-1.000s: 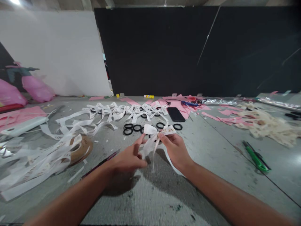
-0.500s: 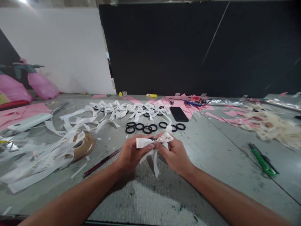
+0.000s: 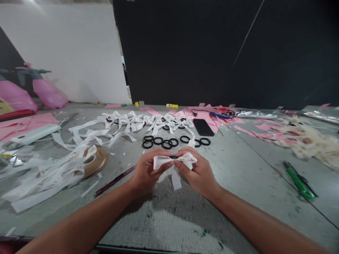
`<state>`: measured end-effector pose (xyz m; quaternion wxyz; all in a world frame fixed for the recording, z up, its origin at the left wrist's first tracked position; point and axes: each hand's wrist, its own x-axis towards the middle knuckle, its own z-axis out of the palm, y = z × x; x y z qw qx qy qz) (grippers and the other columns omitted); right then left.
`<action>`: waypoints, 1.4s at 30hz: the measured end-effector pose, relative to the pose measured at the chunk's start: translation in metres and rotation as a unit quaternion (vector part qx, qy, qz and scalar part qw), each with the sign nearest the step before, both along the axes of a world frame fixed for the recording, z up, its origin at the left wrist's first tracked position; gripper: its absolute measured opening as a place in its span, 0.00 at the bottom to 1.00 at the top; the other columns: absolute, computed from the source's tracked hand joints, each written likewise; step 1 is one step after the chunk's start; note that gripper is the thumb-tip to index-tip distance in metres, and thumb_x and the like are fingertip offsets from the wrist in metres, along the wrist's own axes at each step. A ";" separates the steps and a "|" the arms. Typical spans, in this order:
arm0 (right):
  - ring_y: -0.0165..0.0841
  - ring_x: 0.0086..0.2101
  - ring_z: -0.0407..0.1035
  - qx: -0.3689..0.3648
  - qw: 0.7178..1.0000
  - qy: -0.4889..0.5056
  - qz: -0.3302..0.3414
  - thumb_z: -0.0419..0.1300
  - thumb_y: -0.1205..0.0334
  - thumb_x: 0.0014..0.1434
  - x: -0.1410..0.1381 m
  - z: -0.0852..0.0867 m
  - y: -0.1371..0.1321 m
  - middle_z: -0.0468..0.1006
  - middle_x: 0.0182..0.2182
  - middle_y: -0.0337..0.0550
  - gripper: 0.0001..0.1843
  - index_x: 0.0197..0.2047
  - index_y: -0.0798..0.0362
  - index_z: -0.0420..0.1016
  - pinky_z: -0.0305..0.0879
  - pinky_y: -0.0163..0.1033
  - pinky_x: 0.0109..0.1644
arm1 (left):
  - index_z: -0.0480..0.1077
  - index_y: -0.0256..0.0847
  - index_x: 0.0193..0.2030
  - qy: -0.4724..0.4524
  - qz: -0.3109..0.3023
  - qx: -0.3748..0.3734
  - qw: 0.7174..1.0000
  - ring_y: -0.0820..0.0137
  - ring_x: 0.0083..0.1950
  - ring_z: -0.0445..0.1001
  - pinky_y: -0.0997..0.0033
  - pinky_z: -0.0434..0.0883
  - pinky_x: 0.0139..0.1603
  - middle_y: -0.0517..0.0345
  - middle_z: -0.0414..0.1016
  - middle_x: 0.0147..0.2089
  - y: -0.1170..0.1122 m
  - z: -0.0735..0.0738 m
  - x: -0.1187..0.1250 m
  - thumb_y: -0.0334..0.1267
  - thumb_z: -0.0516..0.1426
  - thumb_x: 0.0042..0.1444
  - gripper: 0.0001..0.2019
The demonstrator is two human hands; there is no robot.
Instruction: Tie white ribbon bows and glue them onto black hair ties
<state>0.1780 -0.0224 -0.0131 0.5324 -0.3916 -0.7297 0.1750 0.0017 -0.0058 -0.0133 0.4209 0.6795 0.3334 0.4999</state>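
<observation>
- Gripping the left loop of a white printed ribbon bow (image 3: pixel 161 161) with the left hand (image 3: pixel 147 170), thumb in front, fingers curled behind.
- Pinching the same bow with the right hand (image 3: pixel 200 173), thumb and fingers closed near the middle, just beside the left thumb.
- Holding it in front of the body, over the grey tabletop (image 3: pixel 172 220), loops spread sideways and a flat tail (image 3: pixel 176 180) hanging below the thumbs.
- Showing a dark band (image 3: pixel 173 157) at the centre, probably a black elastic caught in the knot; impossible to judge the tightness there, because of the covering fingertips.
- Looks close to complete for this one piece, with both loops formed and perhaps only evening or tightening left.
- Seems to have produced plenty already, judging by the heap of white bows (image 3: pixel 131 123) beyond the hands, too tangled to count.
- Leaves a row of black elastic rings (image 3: pixel 171 142) bare between hands and heap, so apparently undone.
- Leaves plenty of loose printed ribbon (image 3: pixel 47 183) too, curled at the left over and beside a brown cardboard spool (image 3: pixel 102 160).
- Leaves untouched a maroon pen (image 3: pixel 115 181) near the left hand and a green utility knife (image 3: pixel 299 181) far right.
</observation>
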 end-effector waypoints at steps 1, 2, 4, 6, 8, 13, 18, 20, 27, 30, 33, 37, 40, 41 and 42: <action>0.33 0.37 0.70 0.002 1.000 -0.001 0.000 0.61 0.61 0.60 0.000 0.000 0.000 0.75 0.35 0.40 0.02 0.37 0.49 0.73 0.66 0.39 0.42 | 0.77 0.41 0.40 -0.002 -0.002 -0.010 1.000 0.67 0.39 0.76 0.68 0.72 0.39 0.51 0.79 0.41 0.000 0.000 0.000 0.38 0.62 0.53 0.08; 0.32 0.37 0.70 0.002 1.000 -0.003 0.001 0.61 0.61 0.60 0.000 0.000 0.000 0.75 0.35 0.40 0.02 0.38 0.49 0.73 0.66 0.39 0.42 | 0.77 0.42 0.40 -0.005 -0.003 -0.021 1.000 0.68 0.38 0.75 0.70 0.72 0.36 0.52 0.78 0.42 -0.001 0.000 0.000 0.39 0.62 0.53 0.08; 0.32 0.37 0.70 0.002 1.000 -0.006 0.004 0.61 0.61 0.60 0.000 0.000 0.000 0.75 0.35 0.39 0.03 0.38 0.49 0.73 0.66 0.39 0.42 | 0.77 0.42 0.40 -0.008 -0.005 -0.034 0.999 0.72 0.33 0.74 0.74 0.70 0.29 0.52 0.78 0.42 -0.001 -0.001 0.000 0.40 0.62 0.53 0.08; 0.32 0.37 0.70 0.001 1.000 -0.008 0.006 0.61 0.61 0.60 0.000 0.000 0.000 0.75 0.34 0.39 0.02 0.37 0.49 0.72 0.66 0.39 0.42 | 0.77 0.41 0.40 -0.009 -0.013 -0.042 0.999 0.76 0.26 0.70 0.76 0.67 0.23 0.52 0.77 0.42 -0.001 -0.001 -0.001 0.40 0.63 0.53 0.09; 0.32 0.36 0.70 0.002 1.000 -0.009 0.008 0.61 0.61 0.60 -0.001 0.001 0.000 0.75 0.34 0.39 0.02 0.37 0.49 0.72 0.66 0.38 0.41 | 0.76 0.40 0.39 -0.014 -0.026 -0.052 0.998 0.80 0.20 0.66 0.78 0.63 0.18 0.52 0.76 0.42 0.000 -0.001 -0.001 0.41 0.62 0.53 0.09; 0.33 0.37 0.70 0.006 1.000 -0.014 0.003 0.61 0.61 0.60 -0.001 0.001 0.000 0.76 0.35 0.40 0.03 0.37 0.49 0.73 0.66 0.39 0.41 | 0.74 0.37 0.38 -0.045 -0.043 -0.078 0.995 0.83 0.18 0.64 0.79 0.63 0.15 0.54 0.72 0.40 0.000 0.000 -0.001 0.41 0.62 0.53 0.10; 0.33 0.38 0.71 0.017 1.000 -0.017 0.002 0.62 0.62 0.60 0.000 -0.002 0.001 0.76 0.35 0.40 0.03 0.38 0.49 0.74 0.66 0.39 0.42 | 0.74 0.37 0.39 -0.068 -0.043 -0.095 0.992 0.83 0.18 0.63 0.79 0.62 0.15 0.54 0.72 0.41 -0.001 -0.002 0.001 0.42 0.62 0.53 0.11; 0.33 0.38 0.71 0.018 1.000 -0.018 0.002 0.63 0.62 0.59 0.000 -0.003 0.001 0.77 0.35 0.41 0.04 0.39 0.49 0.74 0.67 0.40 0.42 | 0.74 0.37 0.39 -0.074 -0.046 -0.094 0.992 0.84 0.18 0.63 0.79 0.62 0.15 0.54 0.72 0.42 -0.002 -0.004 0.001 0.42 0.62 0.54 0.11; 0.34 0.37 0.71 0.021 1.000 -0.015 0.002 0.64 0.62 0.58 -0.002 -0.001 0.000 0.77 0.34 0.41 0.03 0.37 0.50 0.75 0.67 0.40 0.41 | 0.73 0.37 0.38 -0.102 -0.052 -0.093 0.989 0.83 0.19 0.64 0.79 0.64 0.16 0.53 0.72 0.42 -0.001 -0.009 0.003 0.43 0.62 0.55 0.11; 0.33 0.36 0.72 0.018 1.000 -0.005 0.007 0.64 0.62 0.58 -0.002 -0.001 0.000 0.77 0.33 0.40 0.02 0.36 0.50 0.75 0.67 0.39 0.41 | 0.72 0.36 0.36 -0.115 -0.071 -0.095 0.986 0.82 0.20 0.65 0.78 0.66 0.17 0.54 0.71 0.41 0.000 -0.007 0.003 0.44 0.63 0.53 0.12; 0.33 0.36 0.72 0.014 1.000 -0.001 0.004 0.64 0.62 0.58 -0.002 0.000 0.000 0.76 0.33 0.40 0.03 0.35 0.50 0.75 0.67 0.39 0.40 | 0.71 0.37 0.36 -0.127 -0.084 -0.108 0.982 0.82 0.19 0.66 0.77 0.66 0.16 0.56 0.70 0.41 0.001 -0.005 0.003 0.46 0.65 0.51 0.15; 0.33 0.35 0.71 0.003 1.000 -0.002 0.005 0.64 0.61 0.58 -0.003 -0.001 0.000 0.76 0.33 0.40 0.04 0.34 0.51 0.75 0.67 0.39 0.39 | 0.69 0.37 0.37 -0.132 -0.104 -0.139 0.976 0.80 0.19 0.66 0.75 0.66 0.17 0.60 0.70 0.34 0.002 -0.004 0.002 0.48 0.65 0.50 0.17; 0.33 0.35 0.72 -0.004 1.000 -0.004 0.004 0.64 0.60 0.57 -0.003 -0.001 0.000 0.76 0.33 0.41 0.04 0.35 0.50 0.75 0.67 0.40 0.39 | 0.68 0.38 0.38 -0.123 -0.112 -0.151 0.974 0.77 0.19 0.66 0.75 0.66 0.19 0.65 0.65 0.26 0.002 -0.005 0.002 0.47 0.65 0.51 0.17; 0.34 0.36 0.72 -0.007 1.000 -0.005 0.004 0.64 0.60 0.57 -0.003 0.000 0.000 0.77 0.33 0.41 0.04 0.35 0.50 0.75 0.67 0.40 0.40 | 0.67 0.38 0.38 -0.117 -0.110 -0.154 0.975 0.77 0.19 0.66 0.75 0.66 0.20 0.65 0.65 0.25 0.002 -0.005 0.001 0.47 0.65 0.51 0.16; 0.34 0.36 0.72 -0.010 1.000 -0.006 0.004 0.64 0.59 0.57 -0.003 0.000 0.000 0.77 0.33 0.42 0.04 0.35 0.50 0.75 0.67 0.40 0.40 | 0.67 0.39 0.38 -0.111 -0.106 -0.157 0.976 0.77 0.20 0.66 0.75 0.66 0.20 0.66 0.64 0.24 0.003 -0.005 0.001 0.47 0.64 0.51 0.16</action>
